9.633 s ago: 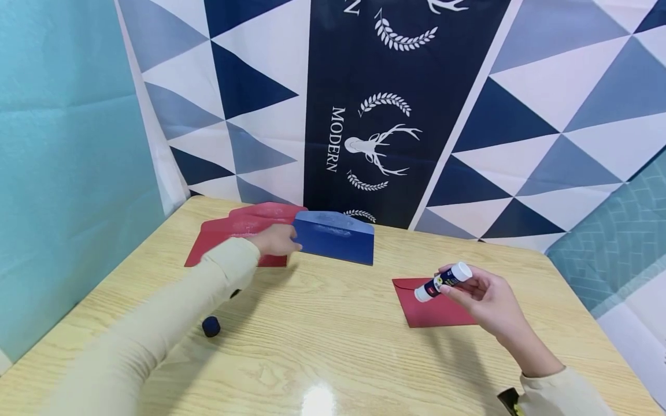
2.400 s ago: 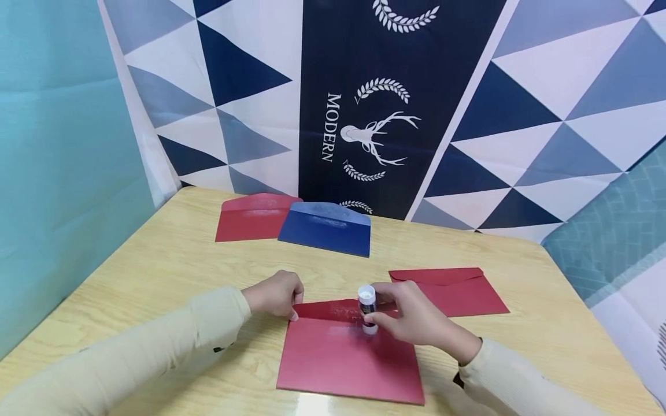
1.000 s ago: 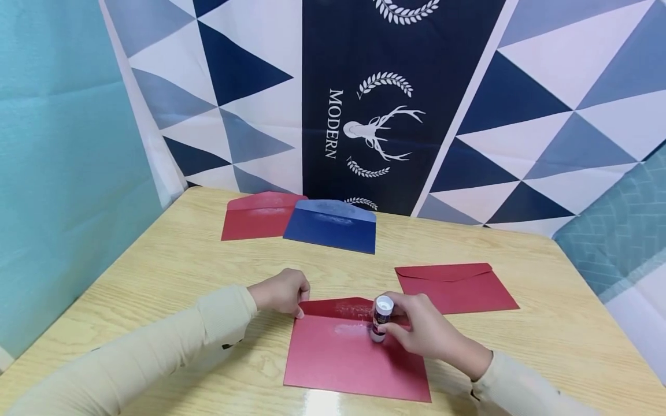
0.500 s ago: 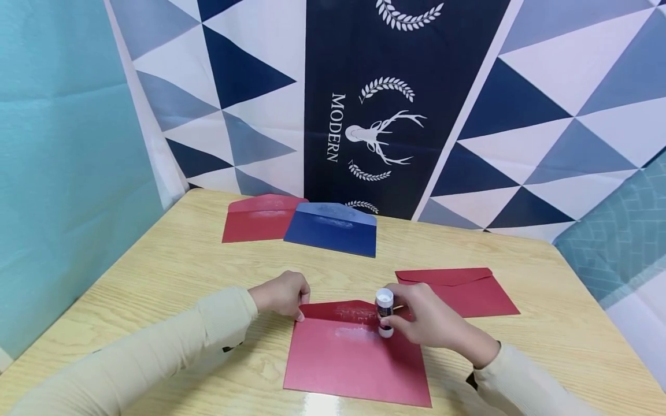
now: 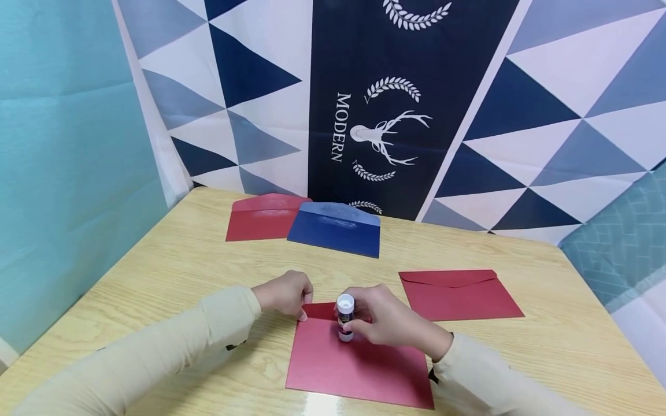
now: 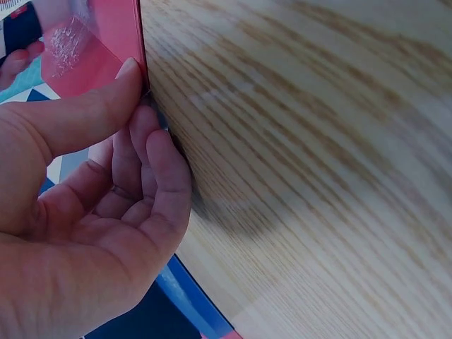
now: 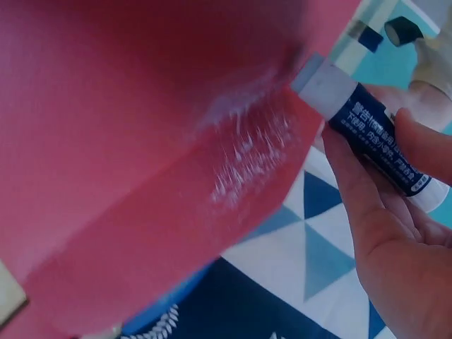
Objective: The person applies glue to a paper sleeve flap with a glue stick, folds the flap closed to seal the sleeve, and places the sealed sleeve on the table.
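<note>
An open red envelope (image 5: 359,378) lies at the front middle of the table, flap away from me. My left hand (image 5: 285,293) pinches its upper left corner; in the left wrist view the thumb (image 6: 106,106) lies on the red paper. My right hand (image 5: 390,318) grips a glue stick (image 5: 346,325), white with a dark label, upright at the flap's fold, its lower end against the envelope. White glue smears (image 7: 251,159) show near the fold in the right wrist view. The right hand covers much of the flap in the head view.
A red envelope (image 5: 262,225) and a blue envelope (image 5: 338,236), flaps open and glue-smeared, lie at the back, slightly overlapping. Another red envelope (image 5: 463,297), flap folded down, lies to the right. A small dark blue piece (image 7: 369,39), perhaps the cap, shows near the left sleeve.
Earlier, the left hand reached to the back envelopes; one red envelope now lies in front. The glue stick has just moved left along the fold; the left hand keeps its place.
</note>
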Demonstrator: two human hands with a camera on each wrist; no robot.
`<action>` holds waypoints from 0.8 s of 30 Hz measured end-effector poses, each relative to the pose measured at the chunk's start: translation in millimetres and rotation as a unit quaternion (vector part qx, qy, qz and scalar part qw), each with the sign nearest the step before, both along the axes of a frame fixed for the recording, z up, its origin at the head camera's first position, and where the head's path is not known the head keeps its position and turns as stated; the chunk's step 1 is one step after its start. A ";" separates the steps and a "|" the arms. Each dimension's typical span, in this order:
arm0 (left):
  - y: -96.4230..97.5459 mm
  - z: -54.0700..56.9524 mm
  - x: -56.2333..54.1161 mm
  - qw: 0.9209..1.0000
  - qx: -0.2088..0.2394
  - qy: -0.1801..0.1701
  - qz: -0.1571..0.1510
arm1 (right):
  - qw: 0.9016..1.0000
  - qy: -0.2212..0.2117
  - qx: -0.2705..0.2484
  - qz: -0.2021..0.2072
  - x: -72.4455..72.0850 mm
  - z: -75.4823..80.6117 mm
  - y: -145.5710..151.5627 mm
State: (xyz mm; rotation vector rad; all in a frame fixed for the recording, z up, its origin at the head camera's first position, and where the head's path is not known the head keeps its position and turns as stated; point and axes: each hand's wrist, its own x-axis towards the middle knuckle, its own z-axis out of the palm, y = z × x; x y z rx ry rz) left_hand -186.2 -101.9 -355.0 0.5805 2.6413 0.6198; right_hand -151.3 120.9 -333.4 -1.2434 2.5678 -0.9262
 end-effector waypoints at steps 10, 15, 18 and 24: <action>-0.4 1.8 -0.3 1.000 -0.002 -0.003 -0.002 | 0.995 -0.081 -0.050 -0.025 -1.9 -12.6 -1.5; -1.9 1.6 0.0 1.000 0.003 -0.007 -0.004 | 0.999 -0.037 -0.029 -0.016 -3.6 -16.5 1.2; -1.5 1.7 -0.5 1.000 0.006 -0.010 -0.006 | 1.000 0.019 -0.017 -0.006 -5.1 -18.7 4.1; 0.2 1.1 -1.6 1.000 0.001 -0.013 0.000 | 0.997 0.070 -0.019 0.006 -4.1 -19.5 12.4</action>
